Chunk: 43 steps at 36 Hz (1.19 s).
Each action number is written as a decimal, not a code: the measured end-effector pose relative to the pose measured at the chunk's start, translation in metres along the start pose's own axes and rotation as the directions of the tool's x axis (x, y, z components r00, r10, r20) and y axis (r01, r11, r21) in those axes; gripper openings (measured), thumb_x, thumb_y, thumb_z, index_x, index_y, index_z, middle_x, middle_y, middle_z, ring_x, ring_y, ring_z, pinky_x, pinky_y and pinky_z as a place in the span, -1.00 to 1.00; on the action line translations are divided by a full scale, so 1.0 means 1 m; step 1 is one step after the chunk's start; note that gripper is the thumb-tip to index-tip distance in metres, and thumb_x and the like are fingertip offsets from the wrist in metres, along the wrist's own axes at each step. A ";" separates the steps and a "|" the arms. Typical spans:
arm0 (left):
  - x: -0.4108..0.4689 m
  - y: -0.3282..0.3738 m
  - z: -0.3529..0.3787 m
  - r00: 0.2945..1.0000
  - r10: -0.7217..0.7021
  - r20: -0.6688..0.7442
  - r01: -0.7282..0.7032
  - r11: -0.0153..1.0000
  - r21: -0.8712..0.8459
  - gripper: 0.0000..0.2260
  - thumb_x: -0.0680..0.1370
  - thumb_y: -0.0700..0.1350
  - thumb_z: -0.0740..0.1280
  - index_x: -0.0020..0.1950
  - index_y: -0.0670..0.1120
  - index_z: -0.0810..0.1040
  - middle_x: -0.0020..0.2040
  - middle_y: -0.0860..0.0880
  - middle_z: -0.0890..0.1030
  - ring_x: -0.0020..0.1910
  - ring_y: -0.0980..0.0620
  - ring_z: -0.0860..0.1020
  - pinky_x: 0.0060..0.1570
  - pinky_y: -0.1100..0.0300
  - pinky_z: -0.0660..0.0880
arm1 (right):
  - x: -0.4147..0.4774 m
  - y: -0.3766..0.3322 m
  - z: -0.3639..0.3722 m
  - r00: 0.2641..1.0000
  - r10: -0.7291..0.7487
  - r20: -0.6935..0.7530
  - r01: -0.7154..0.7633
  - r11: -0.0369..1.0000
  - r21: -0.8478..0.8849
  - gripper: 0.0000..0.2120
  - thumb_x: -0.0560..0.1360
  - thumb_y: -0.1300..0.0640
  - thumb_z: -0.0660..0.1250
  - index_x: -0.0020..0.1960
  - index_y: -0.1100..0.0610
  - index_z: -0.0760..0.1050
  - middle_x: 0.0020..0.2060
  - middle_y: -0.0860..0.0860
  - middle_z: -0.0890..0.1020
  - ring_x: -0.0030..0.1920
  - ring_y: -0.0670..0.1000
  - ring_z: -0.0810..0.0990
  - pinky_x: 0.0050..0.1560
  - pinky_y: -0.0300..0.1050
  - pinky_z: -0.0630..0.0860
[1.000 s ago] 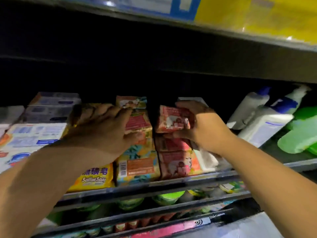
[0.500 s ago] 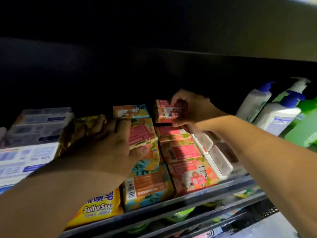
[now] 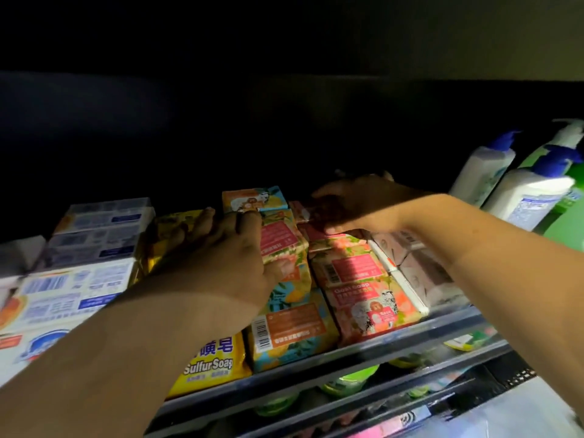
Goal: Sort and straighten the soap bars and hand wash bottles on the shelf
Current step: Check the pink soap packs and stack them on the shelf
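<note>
Rows of wrapped soap bars lie on a dark shelf [image 3: 448, 320]. My right hand [image 3: 357, 203] reaches to the back of the pink row and grips a pink soap bar [image 3: 303, 211], mostly hidden by its fingers. My left hand [image 3: 227, 251] lies flat over the yellow sulfur soap row [image 3: 211, 361] and the top of the orange-and-teal soap row [image 3: 290, 330], thumb pressed on an orange bar [image 3: 278, 235]. In front of the right hand, the pink goat soap bars [image 3: 369, 308] run toward the shelf edge. White hand wash bottles [image 3: 524, 194] with blue pumps lean at the right.
White and blue soap boxes [image 3: 94, 232] are stacked at the left. Pale pink boxed soaps [image 3: 420, 273] lie under my right forearm. Green bottles [image 3: 565, 229] stand at the far right. Lower shelves hold green-lidded items [image 3: 350, 377]. The shelf back is dark.
My right hand has carried the pink bar deeper toward the back of its row and lowered it. My left hand stays on the yellow and orange rows. The view has moved closer.
</note>
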<state>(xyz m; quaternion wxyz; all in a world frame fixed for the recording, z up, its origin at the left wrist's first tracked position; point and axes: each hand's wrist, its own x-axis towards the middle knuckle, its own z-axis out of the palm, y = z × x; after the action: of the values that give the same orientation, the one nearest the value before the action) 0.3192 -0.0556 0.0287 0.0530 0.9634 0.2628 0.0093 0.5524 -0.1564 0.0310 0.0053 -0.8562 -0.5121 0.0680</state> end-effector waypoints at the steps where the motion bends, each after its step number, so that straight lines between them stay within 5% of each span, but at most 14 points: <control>1: -0.001 -0.001 -0.001 1.000 -0.001 -0.012 0.001 1.000 0.029 -0.37 0.58 0.37 -0.04 0.54 0.08 -0.05 0.58 0.05 0.05 0.58 -0.03 -0.01 0.49 0.01 0.03 | -0.007 0.004 -0.001 0.999 0.033 -0.012 -0.033 0.999 -0.031 -0.32 0.50 -0.33 0.31 0.55 -0.27 0.16 0.58 -0.09 0.19 0.60 0.04 0.05 0.52 0.15 -0.05; 5: -0.001 -0.004 0.001 1.000 -0.029 -0.008 0.028 0.994 -0.108 -0.39 0.56 0.36 0.07 0.51 0.09 0.07 0.51 0.07 0.17 0.51 0.01 0.08 0.44 0.10 0.10 | -0.035 0.024 0.005 0.979 0.200 0.030 -0.200 0.980 -0.003 -0.09 0.33 -0.53 0.26 0.55 -0.40 -0.08 0.62 -0.18 -0.16 0.60 -0.04 -0.24 0.55 0.28 -0.21; 11: -0.002 -0.001 0.000 0.991 -0.050 -0.127 0.024 0.980 -0.198 -0.44 0.45 0.40 0.26 0.35 0.15 0.36 0.26 0.14 0.44 0.30 0.07 0.34 0.18 0.18 0.27 | -0.046 0.028 0.017 0.974 0.227 -0.012 -0.224 0.968 0.110 -0.02 0.30 -0.65 0.09 0.56 -0.33 -0.21 0.62 -0.15 -0.15 0.61 -0.08 -0.16 0.60 0.06 -0.10; 14: 0.005 0.009 -0.006 0.983 -0.021 -0.180 -0.017 0.979 -0.205 -0.44 0.43 0.39 0.30 0.36 0.20 0.37 0.24 0.18 0.45 0.25 0.13 0.38 0.00 0.23 0.18 | -0.041 0.034 0.022 0.982 0.188 -0.036 -0.184 0.979 0.090 0.19 -0.02 -0.80 -0.18 0.53 -0.37 -0.26 0.62 -0.16 -0.13 0.62 -0.05 -0.14 0.59 0.14 -0.07; 18: 0.039 0.030 -0.017 0.975 0.012 -0.222 -0.059 0.977 -0.206 -0.48 0.44 0.32 0.39 0.31 0.14 0.42 0.19 0.07 0.56 0.17 -0.01 0.51 0.16 0.06 0.44 | -0.038 0.046 0.031 0.983 0.172 -0.071 -0.162 0.978 0.133 0.34 -0.09 -0.80 -0.15 0.60 -0.26 -0.19 0.62 -0.18 -0.10 0.61 -0.08 -0.13 0.58 0.13 -0.03; 24: 0.106 0.055 -0.015 0.950 0.175 -0.258 -0.179 0.984 0.009 -0.34 0.42 0.21 0.49 0.42 -0.03 0.40 0.32 -0.07 0.51 0.28 -0.12 0.47 0.26 0.05 0.39 | -0.036 0.042 0.027 0.982 0.179 -0.053 -0.174 0.980 0.095 0.52 -0.32 -0.80 -0.29 0.60 -0.26 -0.22 0.62 -0.17 -0.16 0.61 -0.07 -0.19 0.58 0.14 -0.05; 30: 0.149 0.069 0.000 0.978 0.178 -0.113 -0.166 0.980 0.106 -0.37 0.41 0.16 0.53 0.36 -0.06 0.43 0.29 -0.09 0.53 0.25 -0.13 0.49 0.21 0.03 0.45 | -0.039 0.040 0.025 0.983 0.179 -0.032 -0.175 0.980 0.097 0.24 0.10 -0.69 0.06 0.61 -0.17 -0.27 0.61 -0.14 -0.20 0.60 -0.06 -0.23 0.59 0.16 -0.11; 35: 0.166 0.066 0.020 0.992 0.111 0.067 -0.107 0.992 -0.061 -0.48 0.53 0.01 0.46 0.40 -0.16 0.40 0.28 -0.14 0.50 0.21 -0.12 0.51 0.16 0.04 0.48 | -0.040 0.039 0.025 0.983 0.180 -0.021 -0.178 0.979 0.096 0.17 0.23 -0.64 0.14 0.61 -0.14 -0.26 0.62 -0.11 -0.22 0.60 -0.05 -0.25 0.59 0.16 -0.14; 39: 0.169 0.057 0.022 0.990 0.130 0.062 -0.121 0.984 -0.129 -0.50 0.54 0.05 0.44 0.40 -0.11 0.41 0.27 -0.11 0.51 0.18 -0.08 0.52 0.17 0.03 0.49 | -0.039 0.041 0.026 0.984 0.177 -0.034 -0.171 0.977 0.124 0.16 0.25 -0.63 0.16 0.62 -0.14 -0.24 0.62 -0.11 -0.20 0.60 -0.05 -0.24 0.59 0.16 -0.15; 43: 0.157 0.050 0.024 0.988 0.153 0.039 -0.147 0.981 -0.124 -0.37 0.54 0.09 0.42 0.52 -0.08 0.29 0.45 -0.11 0.37 0.36 -0.09 0.41 0.28 0.09 0.40 | -0.042 0.039 0.023 0.984 0.177 -0.035 -0.171 0.977 0.123 0.13 0.28 -0.61 0.17 0.62 -0.13 -0.24 0.62 -0.11 -0.19 0.61 -0.05 -0.23 0.59 0.15 -0.15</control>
<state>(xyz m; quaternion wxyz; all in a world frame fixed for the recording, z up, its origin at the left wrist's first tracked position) 0.4806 -0.0209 0.0088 0.1165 0.9754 0.1871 0.0058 0.5640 -0.2129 0.0097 0.0623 -0.8973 -0.4299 0.0790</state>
